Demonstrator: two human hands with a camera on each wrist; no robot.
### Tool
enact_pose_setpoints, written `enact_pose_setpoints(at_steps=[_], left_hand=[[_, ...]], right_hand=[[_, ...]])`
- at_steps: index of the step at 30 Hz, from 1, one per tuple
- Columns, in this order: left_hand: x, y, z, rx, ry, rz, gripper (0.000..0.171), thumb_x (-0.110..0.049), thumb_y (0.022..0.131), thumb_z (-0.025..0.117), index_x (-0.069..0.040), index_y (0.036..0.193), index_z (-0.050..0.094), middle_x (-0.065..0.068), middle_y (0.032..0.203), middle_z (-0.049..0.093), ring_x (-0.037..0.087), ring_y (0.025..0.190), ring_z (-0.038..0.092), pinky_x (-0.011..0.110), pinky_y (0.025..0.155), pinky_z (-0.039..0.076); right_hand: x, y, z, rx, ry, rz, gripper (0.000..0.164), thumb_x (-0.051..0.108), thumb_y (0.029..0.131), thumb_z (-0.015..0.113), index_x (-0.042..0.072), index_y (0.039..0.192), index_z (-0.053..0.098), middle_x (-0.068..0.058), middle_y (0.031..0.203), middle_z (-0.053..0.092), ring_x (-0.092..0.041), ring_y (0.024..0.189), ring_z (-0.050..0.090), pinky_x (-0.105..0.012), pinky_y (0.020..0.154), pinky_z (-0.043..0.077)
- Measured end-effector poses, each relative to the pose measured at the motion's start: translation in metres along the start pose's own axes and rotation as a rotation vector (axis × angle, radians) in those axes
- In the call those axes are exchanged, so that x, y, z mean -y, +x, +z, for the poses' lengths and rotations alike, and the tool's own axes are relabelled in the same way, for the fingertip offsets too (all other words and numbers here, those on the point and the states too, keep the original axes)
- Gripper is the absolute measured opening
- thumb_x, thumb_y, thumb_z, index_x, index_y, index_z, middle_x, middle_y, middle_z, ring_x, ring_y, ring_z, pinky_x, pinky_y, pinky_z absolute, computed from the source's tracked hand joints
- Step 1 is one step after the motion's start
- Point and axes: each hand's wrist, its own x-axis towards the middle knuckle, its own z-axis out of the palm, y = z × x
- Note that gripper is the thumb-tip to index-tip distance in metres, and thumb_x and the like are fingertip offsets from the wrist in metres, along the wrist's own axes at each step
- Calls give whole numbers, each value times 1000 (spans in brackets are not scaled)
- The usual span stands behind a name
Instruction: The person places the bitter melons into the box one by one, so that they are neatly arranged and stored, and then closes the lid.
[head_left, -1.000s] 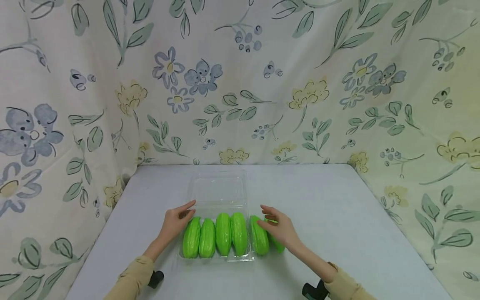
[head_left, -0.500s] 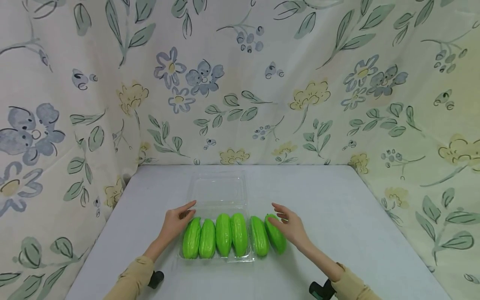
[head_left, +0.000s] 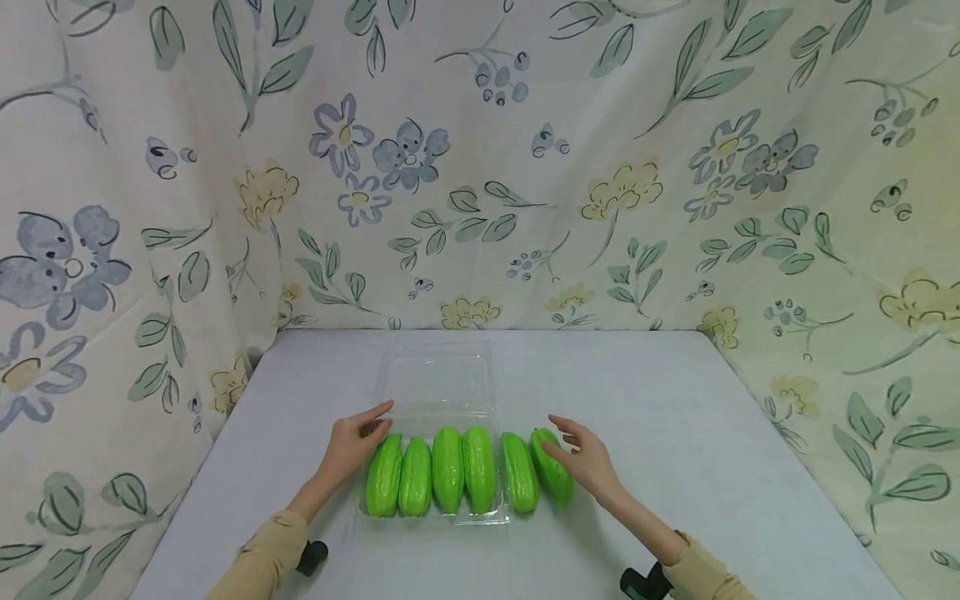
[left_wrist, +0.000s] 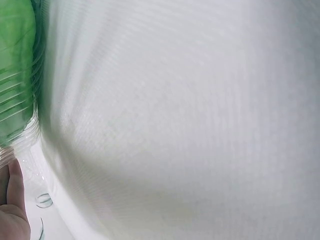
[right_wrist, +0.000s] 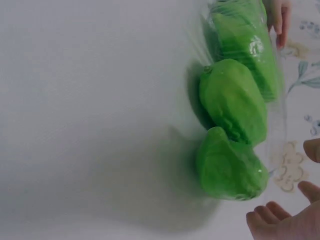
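Observation:
Several bright green, ridged, gourd-like vegetables [head_left: 447,471] lie side by side in an open clear plastic clamshell box [head_left: 480,518]. Right of the box, two more lie on the table: one gourd [head_left: 519,479] close beside its wall, the other, outermost gourd [head_left: 553,477] tilted. My left hand [head_left: 352,442] rests at the box's back left corner, fingers fairly straight, fingertips right at the rim; in the left wrist view a fingertip [left_wrist: 15,172] meets the ribbed plastic. My right hand [head_left: 588,460] hovers by the outermost gourd, fingers spread; the right wrist view shows a gap between fingers and gourd.
The box's lid [head_left: 435,375] lies folded back toward the rear of the white table [head_left: 637,392]. A floral curtain [head_left: 480,208] surrounds the back and both sides. Dark wrist cameras [head_left: 312,558] sit near each sleeve.
My right hand has moved right, from over the two loose gourds to the outermost one, uncovering the nearer one. My left hand and the box have stayed put.

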Motion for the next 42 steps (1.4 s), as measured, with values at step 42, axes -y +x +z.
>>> enact_pose_setpoints(at_steps=[42], left_hand=[[-1, -1, -1, 11, -11, 4, 34, -9, 89, 66, -3, 122, 64, 16, 106, 71, 21, 85, 72, 19, 62, 49]], right_hand=[[-26, -3, 6, 62, 10, 155, 47, 16, 84, 72, 14, 129, 60, -22, 122, 59, -39, 106, 60, -41, 77, 54]])
